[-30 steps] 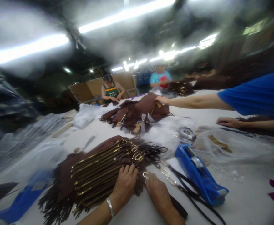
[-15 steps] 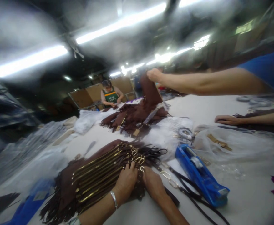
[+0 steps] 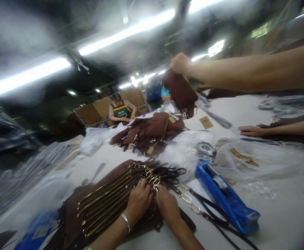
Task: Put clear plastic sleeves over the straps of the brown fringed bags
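Note:
A stack of dark brown fringed bags (image 3: 71, 211) lies before me, their brass-coloured zippers (image 3: 105, 203) side by side. My left hand (image 3: 139, 198), with a silver bracelet at the wrist, curls its fingers over the zipper ends; what lies under the fingertips is partly hidden. My right hand (image 3: 167, 205) is closed beside it, fingers pinched at a gold-coloured metal link (image 3: 155, 184). Dark straps (image 3: 171, 172) spread out just beyond both hands. To the right, another dark strap (image 3: 209, 205) with large gold links (image 3: 191, 203) lies on the white table.
A blue tape dispenser (image 3: 226, 198) stands to my right, near clear plastic bags (image 3: 266, 159). Across the table is a pile of brown fringed bags (image 3: 152, 128). A co-worker's hand (image 3: 180, 64) lifts one bag; another hand (image 3: 253, 131) rests on the table. Another person (image 3: 122, 109) works farther back.
The co-worker's raised hand has moved up and a little right, with a brown bag now hanging clear of the pile. My hands stay at the gold links with only slight movement.

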